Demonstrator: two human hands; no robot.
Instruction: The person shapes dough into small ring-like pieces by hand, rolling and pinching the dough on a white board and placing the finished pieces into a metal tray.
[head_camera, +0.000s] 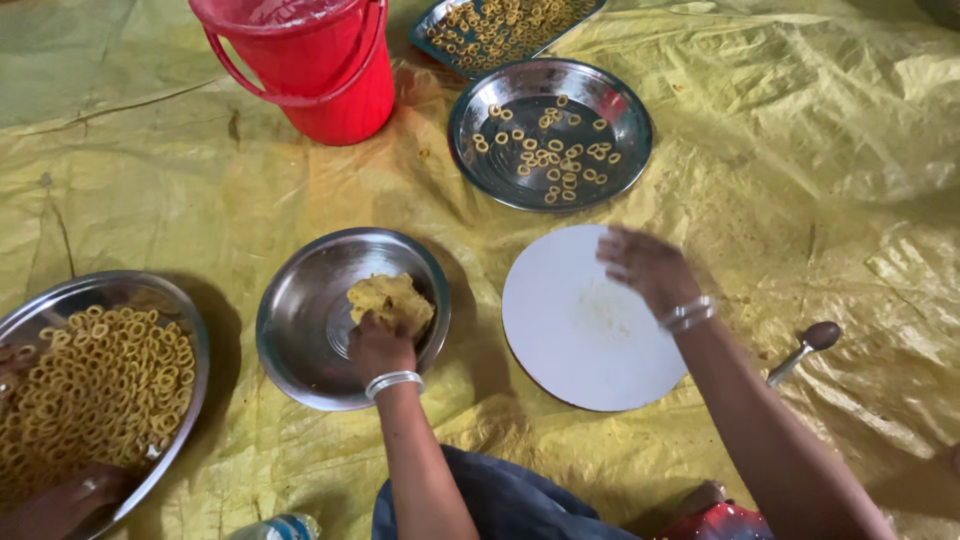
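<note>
A: Fig. 1, read left to right from the white round board (585, 320). What lies far left of it?

B: A steel tray of dough rings (95, 385), with another person's hand (65, 500) at its near rim. Nearer the board sits the steel bowl (350, 318) holding the yellow dough lump (392, 302).

A: And the left hand (380, 345)?

B: It is closed on the near edge of that lump, fingers curled, pinching. A small, even pinch would likely serve best, judging by the uniform rings.

A: The right hand (645, 268)?

B: Over the board's far right edge, fingers loosely bent and blurred; whether it holds anything I cannot tell. Beyond the board stands a steel plate of rings (550, 135); right of it lies a spoon (805, 350), all on the yellow floor sheet (800, 150).
</note>
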